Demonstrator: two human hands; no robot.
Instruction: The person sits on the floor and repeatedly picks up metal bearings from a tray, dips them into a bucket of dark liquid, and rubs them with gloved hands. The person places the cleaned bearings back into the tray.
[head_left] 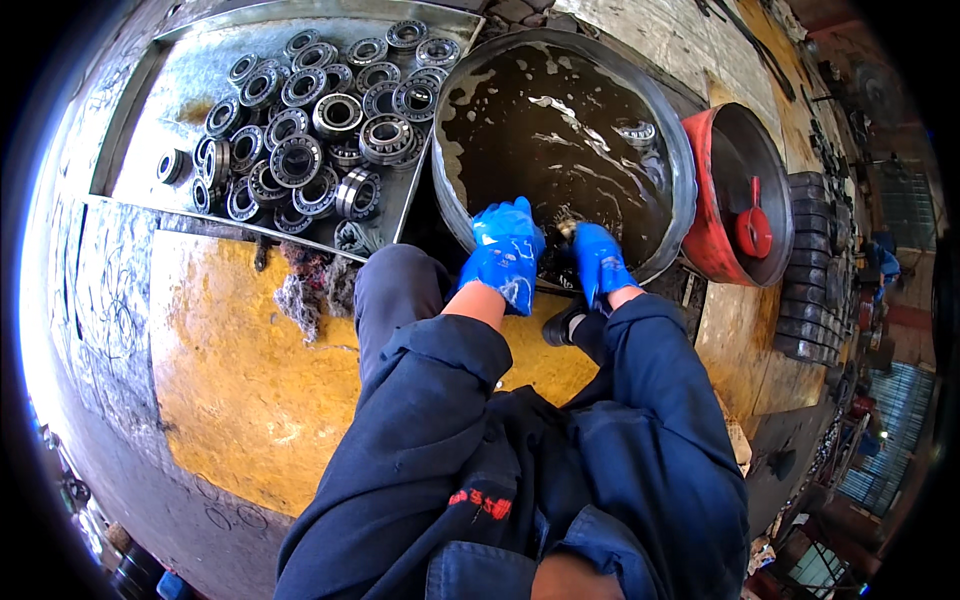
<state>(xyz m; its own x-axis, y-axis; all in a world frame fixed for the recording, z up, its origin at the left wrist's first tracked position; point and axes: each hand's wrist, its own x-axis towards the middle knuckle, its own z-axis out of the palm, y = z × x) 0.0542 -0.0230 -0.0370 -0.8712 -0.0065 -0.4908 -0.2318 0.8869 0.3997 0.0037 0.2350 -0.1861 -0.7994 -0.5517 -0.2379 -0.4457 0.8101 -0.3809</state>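
Both my hands wear wet blue gloves at the near side of a round metal tub of dark, murky liquid. My left hand is closed near the tub's rim, its back toward me; whatever its fingers hold is hidden. Close beside it, my right hand is closed around a small object with a tan, bristly-looking end, perhaps a brush; most of it is hidden by the glove. The liquid ripples around this end. Toward the far right of the tub, a roller bearing shows at the liquid's surface.
Left of the tub, a metal tray bears many roller bearings. A red drum with a red scoop stands to the right, beside a stack of dark ribbed parts. Dirty rags lie before the tray on yellow flooring.
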